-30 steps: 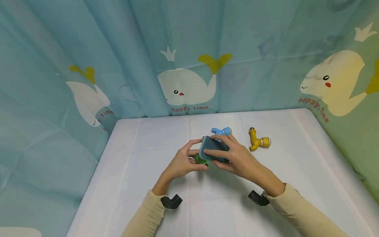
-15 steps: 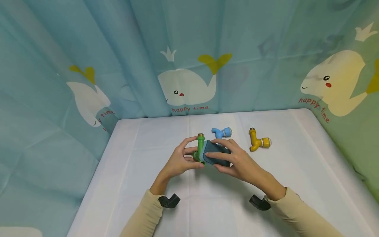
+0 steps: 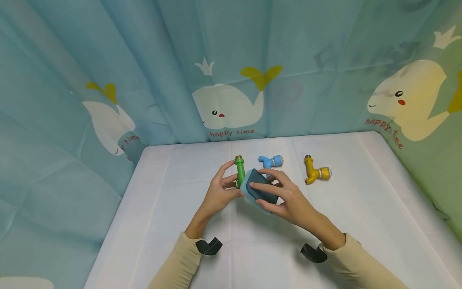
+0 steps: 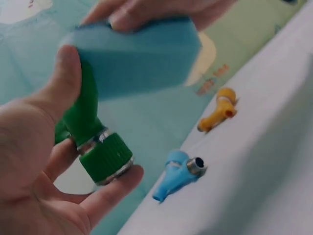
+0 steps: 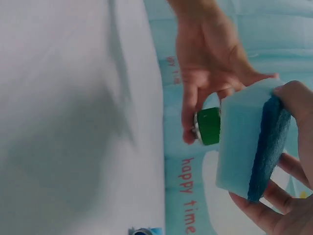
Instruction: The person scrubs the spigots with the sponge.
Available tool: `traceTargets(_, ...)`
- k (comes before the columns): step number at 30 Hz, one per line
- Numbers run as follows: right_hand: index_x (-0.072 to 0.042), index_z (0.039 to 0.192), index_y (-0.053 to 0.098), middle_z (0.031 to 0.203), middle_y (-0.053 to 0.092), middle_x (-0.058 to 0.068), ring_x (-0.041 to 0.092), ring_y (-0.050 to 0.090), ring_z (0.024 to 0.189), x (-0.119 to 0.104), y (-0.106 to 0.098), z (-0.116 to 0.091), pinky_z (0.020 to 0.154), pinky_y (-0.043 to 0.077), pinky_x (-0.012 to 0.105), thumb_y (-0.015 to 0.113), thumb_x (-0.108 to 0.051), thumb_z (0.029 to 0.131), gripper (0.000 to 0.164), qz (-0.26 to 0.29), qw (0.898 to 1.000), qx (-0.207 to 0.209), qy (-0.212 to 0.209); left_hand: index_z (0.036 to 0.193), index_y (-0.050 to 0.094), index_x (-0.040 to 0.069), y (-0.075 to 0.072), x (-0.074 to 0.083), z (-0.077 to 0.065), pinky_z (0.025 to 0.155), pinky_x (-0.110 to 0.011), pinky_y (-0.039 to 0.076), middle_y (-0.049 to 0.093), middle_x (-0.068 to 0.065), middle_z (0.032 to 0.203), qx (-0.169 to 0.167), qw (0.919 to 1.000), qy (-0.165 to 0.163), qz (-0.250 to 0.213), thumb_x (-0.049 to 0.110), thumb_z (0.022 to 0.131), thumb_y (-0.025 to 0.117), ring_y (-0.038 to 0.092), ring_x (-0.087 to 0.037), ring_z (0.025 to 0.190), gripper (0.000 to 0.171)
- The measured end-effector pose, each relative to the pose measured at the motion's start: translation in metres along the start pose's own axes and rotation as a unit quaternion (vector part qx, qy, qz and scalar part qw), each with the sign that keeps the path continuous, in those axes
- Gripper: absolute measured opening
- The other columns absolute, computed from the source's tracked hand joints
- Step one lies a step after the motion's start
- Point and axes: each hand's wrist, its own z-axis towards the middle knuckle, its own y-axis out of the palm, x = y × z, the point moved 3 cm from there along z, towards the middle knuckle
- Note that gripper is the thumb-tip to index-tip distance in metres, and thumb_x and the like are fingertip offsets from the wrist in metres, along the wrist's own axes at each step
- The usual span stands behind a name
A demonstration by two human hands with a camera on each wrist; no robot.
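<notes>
A green tap (image 3: 240,168) with a brass threaded end is held above the table in my left hand (image 3: 218,194), fingers and thumb around it. In the left wrist view its ribbed green knob (image 4: 106,155) points down between the fingertips. My right hand (image 3: 290,196) grips a two-layer sponge (image 3: 262,188), light blue foam with a dark blue scouring side. The foam (image 5: 242,137) lies against the green tap and hides part of it. Both hands are close together over the table's middle.
A blue tap (image 3: 270,161) lies on the white table (image 3: 173,224) just behind my right hand. To its right lies a yellow tap (image 3: 315,170). A light blue curtain (image 3: 162,72) printed with whales hangs along the table's far edge.
The green tap has turned so its threaded end stands up into view, tilted slightly left. The sponge has shifted slightly and tilted along the tap. The blue and yellow taps have stayed put.
</notes>
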Motion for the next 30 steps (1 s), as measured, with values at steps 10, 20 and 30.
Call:
traceTargets(10, -0.016, 0.129, 0.073, 0.141, 0.054, 0.016, 0.025, 0.062, 0.101, 0.002, 0.001, 0.001, 0.063, 0.054, 0.027, 0.077, -0.029, 0.095, 0.037, -0.006, 1.0, 0.0, 0.01, 0.155, 0.044, 0.014, 0.005, -0.007, -0.002, 0.079, -0.037, 0.063, 0.067, -0.018, 0.132, 0.023, 0.9987, 0.028, 0.037, -0.005, 0.092, 0.072, 0.074, -0.034, 0.096, 0.071)
traceTargets(20, -0.018, 0.129, 0.073, 0.141, 0.056, 0.014, 0.024, 0.063, 0.107, 0.002, -0.01, 0.004, 0.071, 0.057, 0.029, 0.076, -0.037, 0.095, 0.04, 0.003, 0.999, 0.0, 0.038, 0.142, 0.058, 0.001, 0.005, -0.009, -0.005, 0.082, -0.037, 0.062, 0.07, -0.02, 0.125, 0.043, 0.9932, 0.089, 0.061, -0.009, 0.089, 0.075, 0.072, -0.033, 0.104, 0.057)
traceTargets(30, -0.02, 0.127, 0.074, 0.137, 0.058, 0.015, 0.035, 0.061, 0.118, 0.003, -0.027, 0.019, 0.077, 0.06, 0.042, 0.085, -0.015, 0.084, 0.045, -0.034, 0.997, -0.067, 0.025, 0.129, 0.068, -0.003, 0.003, -0.004, -0.007, 0.078, -0.036, 0.062, 0.073, -0.019, 0.118, 0.03, 0.976, 0.151, 0.154, -0.008, 0.083, 0.08, 0.072, -0.034, 0.105, 0.047)
